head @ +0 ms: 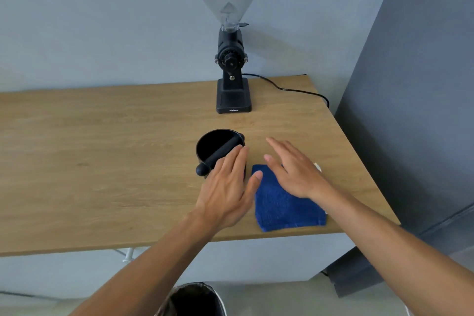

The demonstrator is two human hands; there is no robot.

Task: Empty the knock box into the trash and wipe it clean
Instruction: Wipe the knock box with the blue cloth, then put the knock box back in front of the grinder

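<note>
A round black knock box with a black bar across its top stands upright on the wooden table. My left hand hovers over its near right side, fingers straight and apart, holding nothing. A folded blue cloth lies flat on the table just right of the knock box. Above the cloth's far edge is my right hand, open and flat with nothing in it. The trash bin, dark inside with a liner, stands on the floor below the table's front edge.
A black coffee grinder with a clear hopper stands at the back of the table, and its cable runs off the right edge. A dark grey cabinet stands close to the table's right side. A small white object lies behind my right hand.
</note>
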